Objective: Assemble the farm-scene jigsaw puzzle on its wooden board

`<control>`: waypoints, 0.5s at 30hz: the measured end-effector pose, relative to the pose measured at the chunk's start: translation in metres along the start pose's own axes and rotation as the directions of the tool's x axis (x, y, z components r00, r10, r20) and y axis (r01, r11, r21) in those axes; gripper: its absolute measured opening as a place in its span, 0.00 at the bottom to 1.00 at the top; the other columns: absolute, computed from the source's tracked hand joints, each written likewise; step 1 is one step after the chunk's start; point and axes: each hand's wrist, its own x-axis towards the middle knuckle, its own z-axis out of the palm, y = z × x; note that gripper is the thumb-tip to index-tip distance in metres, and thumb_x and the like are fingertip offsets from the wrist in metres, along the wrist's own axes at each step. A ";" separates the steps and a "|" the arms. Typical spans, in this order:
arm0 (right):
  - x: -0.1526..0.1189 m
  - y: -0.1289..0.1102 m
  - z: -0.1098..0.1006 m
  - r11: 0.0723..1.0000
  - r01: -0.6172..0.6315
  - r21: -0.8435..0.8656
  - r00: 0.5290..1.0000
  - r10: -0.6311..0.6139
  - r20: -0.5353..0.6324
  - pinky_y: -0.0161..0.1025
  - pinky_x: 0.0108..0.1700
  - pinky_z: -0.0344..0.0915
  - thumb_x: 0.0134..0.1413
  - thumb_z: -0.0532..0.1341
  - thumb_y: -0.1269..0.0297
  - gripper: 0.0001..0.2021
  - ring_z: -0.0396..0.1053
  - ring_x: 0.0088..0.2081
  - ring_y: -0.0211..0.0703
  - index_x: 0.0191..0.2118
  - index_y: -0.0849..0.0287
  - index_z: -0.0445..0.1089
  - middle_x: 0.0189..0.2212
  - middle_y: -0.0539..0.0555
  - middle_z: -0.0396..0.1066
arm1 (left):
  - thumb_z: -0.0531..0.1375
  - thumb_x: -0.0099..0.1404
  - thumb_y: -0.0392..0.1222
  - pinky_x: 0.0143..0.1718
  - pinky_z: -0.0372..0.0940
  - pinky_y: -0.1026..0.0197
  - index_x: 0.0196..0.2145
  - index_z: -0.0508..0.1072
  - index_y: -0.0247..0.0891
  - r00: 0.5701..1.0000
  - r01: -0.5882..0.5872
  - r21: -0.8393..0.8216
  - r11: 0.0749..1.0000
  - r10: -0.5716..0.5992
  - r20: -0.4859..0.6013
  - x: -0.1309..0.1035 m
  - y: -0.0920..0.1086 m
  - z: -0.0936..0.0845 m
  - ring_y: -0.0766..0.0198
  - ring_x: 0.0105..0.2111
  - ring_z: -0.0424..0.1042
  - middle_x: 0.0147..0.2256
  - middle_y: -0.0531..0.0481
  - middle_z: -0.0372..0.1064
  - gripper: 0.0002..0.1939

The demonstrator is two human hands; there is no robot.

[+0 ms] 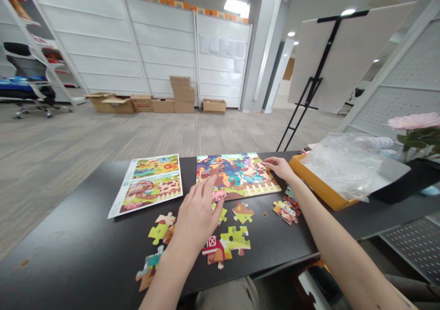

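Observation:
A jigsaw puzzle (252, 191) with a farm scene lies on the black table, its picture largely filled in. My left hand (197, 209) is over its lower left corner, fingers stretched and thumb apart, close to a pink pig part of the picture. At the right edge of the puzzle, my right hand (280, 168) rests its extended fingertips on the border; whether a small piece is under them is hidden. Loose jigsaw pieces (242, 213) lie in front of the puzzle, some joined, such as the red barn pieces (215, 249). More pieces (288, 210) are heaped near my right forearm.
A printed picture sheet (151, 181) lies left of the puzzle. To the right stand a yellow box (318, 186) holding clear plastic wrapping (343, 163) and a dark vase (409, 179) with a pink flower. Beyond the table are an easel (309, 90) and cardboard boxes (165, 105).

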 end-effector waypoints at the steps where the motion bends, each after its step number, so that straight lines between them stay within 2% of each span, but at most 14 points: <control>1: 0.000 0.001 0.000 1.000 0.006 -0.018 1.000 -0.006 0.002 0.43 0.40 0.71 0.47 0.66 0.48 0.19 0.75 0.36 0.49 0.37 0.59 0.79 0.34 0.57 0.80 | 0.58 0.69 0.43 0.53 0.69 0.47 0.63 0.58 0.39 1.000 -0.001 -0.002 1.000 0.001 0.002 0.000 0.000 0.001 0.49 0.56 0.69 0.57 0.39 0.69 0.26; 15: -0.003 -0.007 0.002 0.989 0.049 -0.139 0.999 -0.050 0.002 0.44 0.41 0.73 0.53 0.64 0.54 0.14 0.77 0.36 0.49 0.39 0.58 0.79 0.35 0.57 0.81 | 0.58 0.69 0.40 0.54 0.69 0.48 0.62 0.60 0.39 0.994 -0.019 -0.020 1.000 0.021 0.104 0.001 0.007 0.000 0.51 0.57 0.69 0.57 0.40 0.68 0.26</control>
